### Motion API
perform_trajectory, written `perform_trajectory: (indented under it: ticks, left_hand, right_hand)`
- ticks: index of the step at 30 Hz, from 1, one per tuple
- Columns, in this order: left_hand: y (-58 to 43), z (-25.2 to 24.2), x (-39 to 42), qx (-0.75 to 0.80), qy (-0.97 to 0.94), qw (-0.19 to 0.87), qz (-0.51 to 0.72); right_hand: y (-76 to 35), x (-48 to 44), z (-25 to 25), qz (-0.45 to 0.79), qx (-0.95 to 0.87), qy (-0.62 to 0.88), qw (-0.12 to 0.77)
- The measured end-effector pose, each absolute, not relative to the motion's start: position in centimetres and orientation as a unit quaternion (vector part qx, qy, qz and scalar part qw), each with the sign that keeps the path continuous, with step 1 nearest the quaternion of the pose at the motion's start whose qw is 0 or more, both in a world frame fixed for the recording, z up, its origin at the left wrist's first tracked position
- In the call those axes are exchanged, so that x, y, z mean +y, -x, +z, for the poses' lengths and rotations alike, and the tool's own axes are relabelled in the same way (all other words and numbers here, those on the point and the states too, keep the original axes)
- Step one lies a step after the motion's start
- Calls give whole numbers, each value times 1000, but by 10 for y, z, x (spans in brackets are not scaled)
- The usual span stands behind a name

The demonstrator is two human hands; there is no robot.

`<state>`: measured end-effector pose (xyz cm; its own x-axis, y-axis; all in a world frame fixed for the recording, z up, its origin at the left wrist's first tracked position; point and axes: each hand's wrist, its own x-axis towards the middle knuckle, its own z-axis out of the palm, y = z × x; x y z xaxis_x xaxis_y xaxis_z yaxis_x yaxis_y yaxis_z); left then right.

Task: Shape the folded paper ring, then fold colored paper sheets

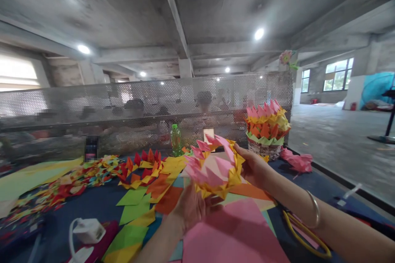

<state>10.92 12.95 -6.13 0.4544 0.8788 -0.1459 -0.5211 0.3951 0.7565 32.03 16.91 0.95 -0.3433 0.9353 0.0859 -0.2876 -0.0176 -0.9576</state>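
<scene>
I hold a folded paper ring (212, 168) of pink and yellow modular pieces, tilted up over the table. My left hand (191, 207) grips its lower edge from below, fingers closed on it. My right hand (254, 166) clasps its right rim; a silver bangle sits on that wrist. Under the ring lie loose paper sheets: a large pink sheet (234, 234), orange ones and green ones (134, 213).
A finished paper basket (268, 131) in pink, yellow, orange and green stands back right. Chains of folded pieces (145, 168) and a heap of them (77, 181) lie left. A green bottle (176, 139), a white charger (88, 230), a perforated metal screen (138, 107) with people behind it.
</scene>
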Motion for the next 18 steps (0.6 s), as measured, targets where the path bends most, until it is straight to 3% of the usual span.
perform_trajectory:
  ticks: [9,18]
  left_hand:
    - [-109,-46,129,296,-293,728,545]
    - [-105,-48,132,266,-314,737,536]
  right_hand:
    - [-354,182,-30,680,-432,319,500]
    - [-381,190,-50,725,-401,333,451]
